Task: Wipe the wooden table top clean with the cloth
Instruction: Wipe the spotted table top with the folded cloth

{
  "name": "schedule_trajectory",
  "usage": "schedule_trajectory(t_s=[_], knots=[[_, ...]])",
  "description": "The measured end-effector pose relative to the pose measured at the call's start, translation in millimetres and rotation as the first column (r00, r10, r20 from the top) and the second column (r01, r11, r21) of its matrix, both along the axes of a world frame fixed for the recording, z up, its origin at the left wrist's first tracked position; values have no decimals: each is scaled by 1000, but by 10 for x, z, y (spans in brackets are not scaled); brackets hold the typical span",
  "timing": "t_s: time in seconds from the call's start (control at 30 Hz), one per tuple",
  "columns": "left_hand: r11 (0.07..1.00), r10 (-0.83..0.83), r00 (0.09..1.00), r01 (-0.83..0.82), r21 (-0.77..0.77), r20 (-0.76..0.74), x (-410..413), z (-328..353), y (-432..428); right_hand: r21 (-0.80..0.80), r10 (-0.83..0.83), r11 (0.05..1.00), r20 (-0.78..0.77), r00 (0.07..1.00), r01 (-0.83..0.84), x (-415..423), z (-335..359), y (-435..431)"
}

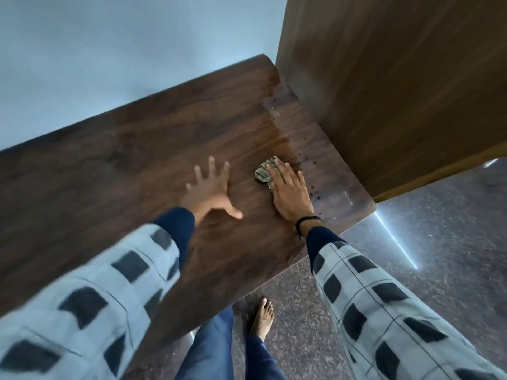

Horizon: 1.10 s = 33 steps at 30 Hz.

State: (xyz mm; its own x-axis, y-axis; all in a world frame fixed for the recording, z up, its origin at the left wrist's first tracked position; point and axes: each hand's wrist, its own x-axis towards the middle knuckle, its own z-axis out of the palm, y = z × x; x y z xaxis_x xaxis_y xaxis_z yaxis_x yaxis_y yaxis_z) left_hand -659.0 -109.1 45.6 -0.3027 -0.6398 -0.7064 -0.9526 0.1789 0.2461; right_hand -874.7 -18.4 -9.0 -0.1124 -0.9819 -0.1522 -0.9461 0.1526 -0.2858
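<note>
A dark wooden table top (pixel 115 165) runs across the view from lower left to upper right. A small crumpled greenish cloth (pixel 264 172) lies on it near the right end. My right hand (pixel 290 192) presses flat on the cloth, fingers covering most of it. My left hand (pixel 211 187) hovers just over the wood to the left of the cloth, fingers spread, holding nothing; it is blurred. A wet, darker streak and water drops (pixel 277 133) show on the wood beyond the cloth.
A tall brown wooden cabinet side (pixel 397 86) stands against the table's right end. A pale blue wall (pixel 123 50) backs the table. Speckled stone floor (pixel 439 229) lies to the right and below, with my bare foot (pixel 262 316) near the table's front edge.
</note>
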Motion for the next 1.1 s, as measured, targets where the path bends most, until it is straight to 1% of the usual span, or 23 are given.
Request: schedule_trajectory(t_s=[0.07,0.13,0.2,0.27,0.33,0.37,0.4,0.43,0.5,0.57,0.6,0.63,0.67,0.73,0.8,0.83,0.87,0.93,1.0,1.03,1.1], knots=[[1000,-15,999,15,7,44,-105,-104,260,7,-14,1000,10,1000,14,2,44,-14],[1000,-7,997,9,-29,74,-107,-111,293,10,-27,1000,24,999,27,66,51,7],[999,-5,997,8,-34,72,-111,-69,285,6,-2,1000,34,999,2,126,27,182],[999,-13,997,16,-39,73,-130,-27,298,-23,86,996,36,996,-85,142,-15,465],[999,-7,997,11,-43,79,-154,-10,310,-48,237,971,17,971,-236,-2,-36,680],[999,-2,997,6,-43,81,-163,-7,301,-56,309,950,2,951,-308,-130,-41,654],[999,1,997,3,-40,83,-176,-10,295,-58,346,936,-19,938,-347,-250,-49,577],[999,0,996,4,-41,86,-186,-17,288,-42,330,943,-33,943,-331,-339,-33,460],[999,-10,995,15,-51,95,-191,-43,281,-18,144,989,-23,989,-144,-421,7,209],[998,-14,995,20,-60,96,-174,-65,288,-21,-37,999,-7,999,37,-316,11,173],[998,-17,995,23,-61,95,-163,-71,295,-39,-79,996,-7,997,79,-207,-14,280],[998,-18,996,24,-61,92,-152,-80,303,-57,-78,995,2,997,78,-87,-52,457],[998,-18,996,24,-62,92,-140,-82,302,-80,-38,996,11,999,38,22,-86,661],[998,-17,996,23,-64,91,-138,-78,292,-103,85,991,26,996,-82,64,-120,971],[998,-15,996,20,-64,88,-158,-64,281,-88,177,981,20,984,-175,-117,-120,891],[998,-17,996,22,-63,88,-179,-63,280,-79,182,980,4,983,-181,-217,-107,777],[998,-18,996,24,-63,91,-194,-63,281,-67,152,986,-11,988,-153,-302,-85,642],[998,-16,996,22,-67,92,-204,-65,294,-40,13,999,-10,1000,-13,-383,-36,429],[997,-20,995,27,-68,97,-188,-64,299,-41,-106,993,9,994,106,-271,-33,455],[997,-22,995,29,-67,99,-178,-66,303,-49,-116,992,14,993,116,-186,-51,566],[997,-22,995,28,-67,101,-152,-57,300,-64,-22,998,30,999,24,-48,-87,873]])
